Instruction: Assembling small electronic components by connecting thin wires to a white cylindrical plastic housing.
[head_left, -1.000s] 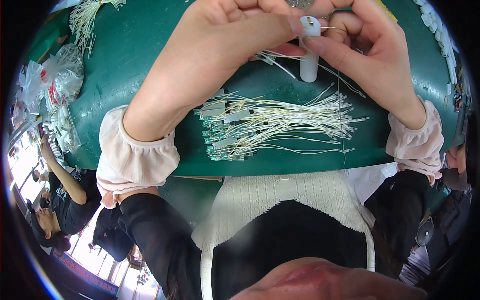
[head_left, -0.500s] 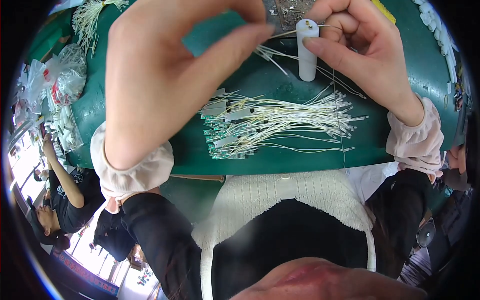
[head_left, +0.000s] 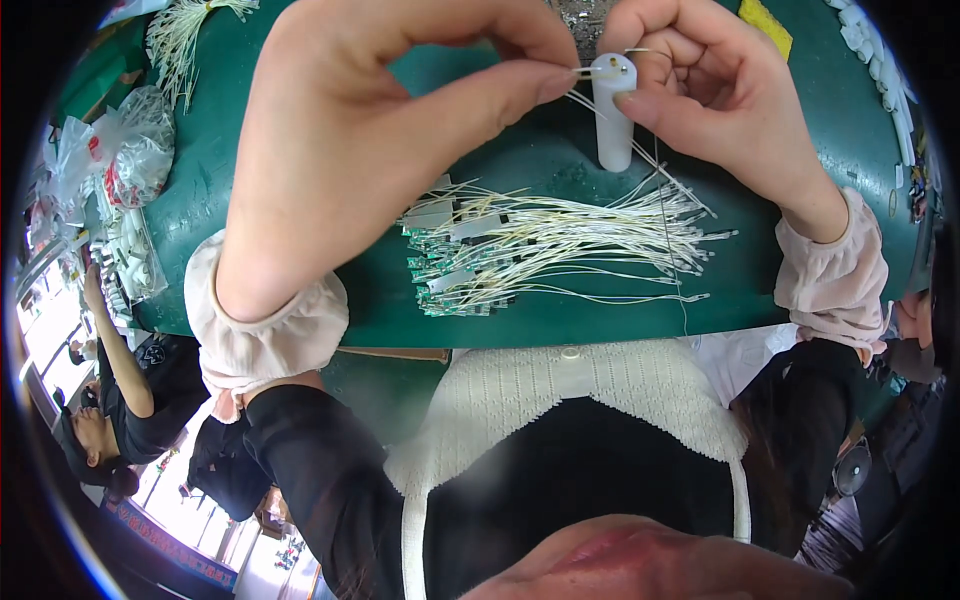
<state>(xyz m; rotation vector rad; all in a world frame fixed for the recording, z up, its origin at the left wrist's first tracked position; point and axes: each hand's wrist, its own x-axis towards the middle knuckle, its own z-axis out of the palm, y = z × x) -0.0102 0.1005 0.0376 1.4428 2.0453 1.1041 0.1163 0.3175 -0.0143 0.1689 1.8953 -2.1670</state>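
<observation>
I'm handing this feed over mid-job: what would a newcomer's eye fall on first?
Probably the top centre, where the left hand pinches thin wire at the upper end of a white cylinder held by the right hand. Just below, a big bundle of pale wires with green pieces at its left end lies across the green tabletop. Toward the left edge sits a crumpled clear plastic bag.

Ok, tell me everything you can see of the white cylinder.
The white cylinder is slim, smooth and plastic-looking, with small gold-coloured metal bits on its visible end face. The right hand holds it beside the left hand, thumb against its side; the other end points toward the wearer. The left fingertips pinch a thin strand reaching that metal-bearing face; whether it is attached is unclear. The cylinder's underside is hidden.
</observation>
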